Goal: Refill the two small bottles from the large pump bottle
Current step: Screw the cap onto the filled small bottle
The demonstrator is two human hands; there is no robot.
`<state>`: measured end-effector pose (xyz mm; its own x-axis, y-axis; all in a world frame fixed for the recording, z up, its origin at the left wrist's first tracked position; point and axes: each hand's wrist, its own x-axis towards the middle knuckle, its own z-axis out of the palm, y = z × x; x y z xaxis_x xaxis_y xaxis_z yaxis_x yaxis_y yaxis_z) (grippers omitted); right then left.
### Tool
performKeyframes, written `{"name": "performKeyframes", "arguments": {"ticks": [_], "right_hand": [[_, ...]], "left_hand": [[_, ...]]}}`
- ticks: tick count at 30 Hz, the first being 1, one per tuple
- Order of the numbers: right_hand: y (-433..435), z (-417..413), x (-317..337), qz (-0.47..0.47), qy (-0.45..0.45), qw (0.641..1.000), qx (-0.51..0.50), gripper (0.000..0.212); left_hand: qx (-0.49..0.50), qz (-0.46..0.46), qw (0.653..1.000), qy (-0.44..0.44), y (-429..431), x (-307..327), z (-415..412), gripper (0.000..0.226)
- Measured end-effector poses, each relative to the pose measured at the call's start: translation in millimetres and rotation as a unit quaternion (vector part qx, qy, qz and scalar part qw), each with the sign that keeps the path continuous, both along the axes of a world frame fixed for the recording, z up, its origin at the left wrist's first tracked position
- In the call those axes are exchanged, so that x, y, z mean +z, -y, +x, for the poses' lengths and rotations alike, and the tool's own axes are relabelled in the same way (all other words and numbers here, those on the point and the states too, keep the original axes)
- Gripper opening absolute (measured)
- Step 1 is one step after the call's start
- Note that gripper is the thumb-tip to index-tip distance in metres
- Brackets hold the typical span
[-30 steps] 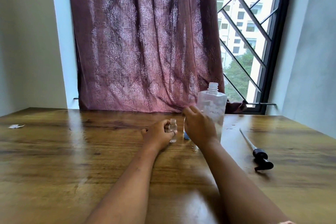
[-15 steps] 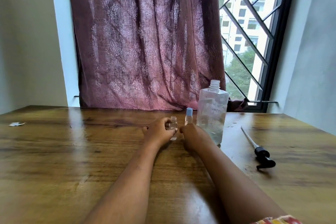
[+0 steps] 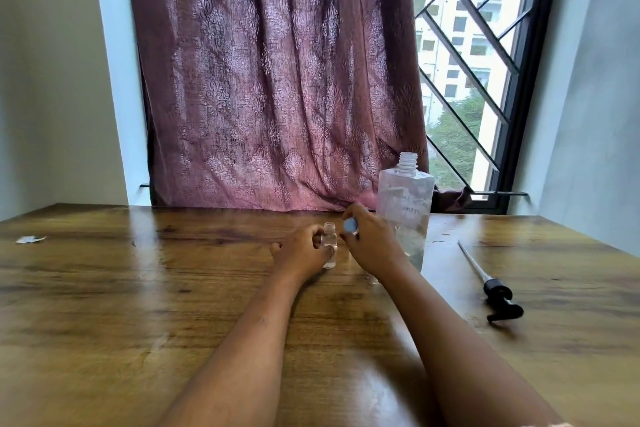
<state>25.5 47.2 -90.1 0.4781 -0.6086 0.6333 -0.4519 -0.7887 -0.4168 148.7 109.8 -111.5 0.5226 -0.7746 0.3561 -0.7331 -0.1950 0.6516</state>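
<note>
On the wooden table (image 3: pixel 138 288), my left hand (image 3: pixel 303 251) grips a small clear bottle (image 3: pixel 329 241) that stands upright with no cap. Just right of it, my right hand (image 3: pixel 372 244) has its fingers closed around the second small bottle; only that bottle's blue cap (image 3: pixel 350 225) shows above my fingers. The large clear bottle (image 3: pixel 405 208) stands directly behind my right hand. Its threaded neck is open, and some liquid sits in its lower part. Its black pump (image 3: pixel 498 298), with a long dip tube, lies flat on the table to the right.
A maroon curtain (image 3: pixel 277 80) hangs right behind the table's far edge. A barred window (image 3: pixel 467 62) is at the back right. A small white scrap (image 3: pixel 29 238) lies at the far left of the table.
My right hand, resting low on the table half a second ago, has come up and closed around the blue-capped bottle. My left hand has kept hold of the open bottle.
</note>
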Motion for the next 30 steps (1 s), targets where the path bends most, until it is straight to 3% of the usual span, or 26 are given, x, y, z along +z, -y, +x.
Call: {"name": "performKeyframes", "arguments": {"ticks": [4,11,16,22,25,27,30], "right_hand": [[-4.9,5.5,3.7,0.067,0.112,0.991,0.033,0.016],[2.1,14.2,-2.3,0.07,0.08,0.993,0.057,0.03],[3.3,14.4,-4.0,0.083,0.037,0.993,0.078,0.034],[2.1,14.5,-3.2,0.122,0.05,0.987,0.087,0.043],[2.1,14.7,-5.7,0.148,0.078,0.982,0.084,0.048],[1.0,13.0,-5.4,0.154,0.098,0.98,0.08,0.047],[-0.3,8.2,-2.1,0.145,0.132,0.978,0.069,0.034]], "left_hand": [[-0.02,0.002,1.0,-0.023,-0.2,-0.5,0.5,0.042],[-0.059,-0.015,0.997,-0.045,7.8,-7.1,5.1,0.019],[-0.077,-0.014,0.995,-0.056,10.7,-8.9,5.4,0.028],[-0.086,-0.01,0.994,-0.064,17.1,-12.8,12.1,0.037],[-0.081,-0.007,0.995,-0.055,16.8,-11.4,12.2,0.029],[-0.074,-0.009,0.996,-0.041,17.6,-11.5,12.2,0.033],[-0.072,-0.016,0.996,-0.056,18.4,-13.8,13.3,0.017]]}}
